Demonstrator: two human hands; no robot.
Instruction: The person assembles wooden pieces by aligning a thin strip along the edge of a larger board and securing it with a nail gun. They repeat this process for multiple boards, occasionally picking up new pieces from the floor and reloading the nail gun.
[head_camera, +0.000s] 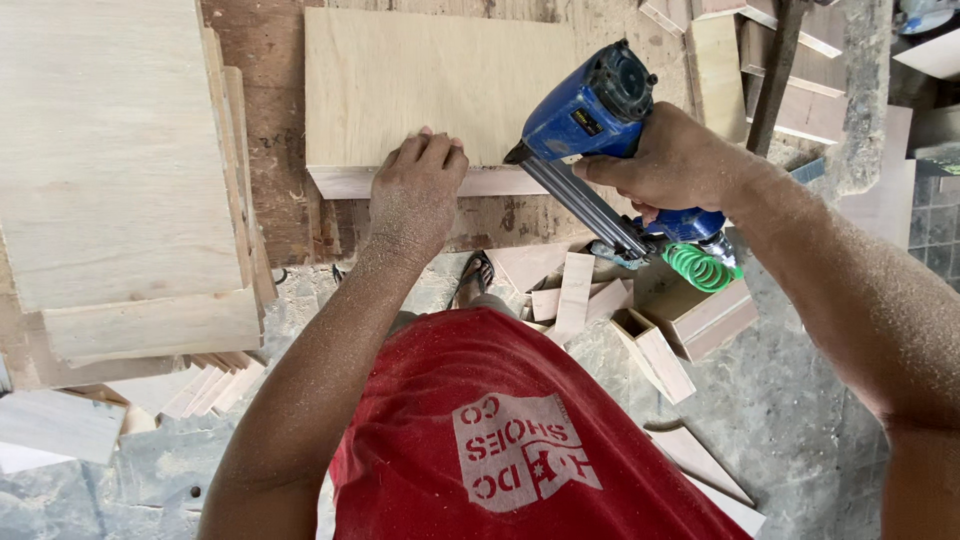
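My left hand (415, 190) rests palm down on the near edge of a pale plywood panel (420, 75) that lies on a worn workbench. My right hand (670, 165) grips a blue pneumatic nail gun (590, 115), its nose touching the panel's near edge just right of my left hand. A green coiled air hose (700, 265) hangs from the gun's handle. Both forearms are dusted with sawdust. My red shirt (500, 430) fills the lower middle of the view.
A stack of plywood sheets (110, 160) sits at the left, with thin strips (210, 385) fanned below it. Small wooden offcuts and open box frames (650, 340) lie on the concrete floor. More wooden boards (800, 90) stand at the upper right.
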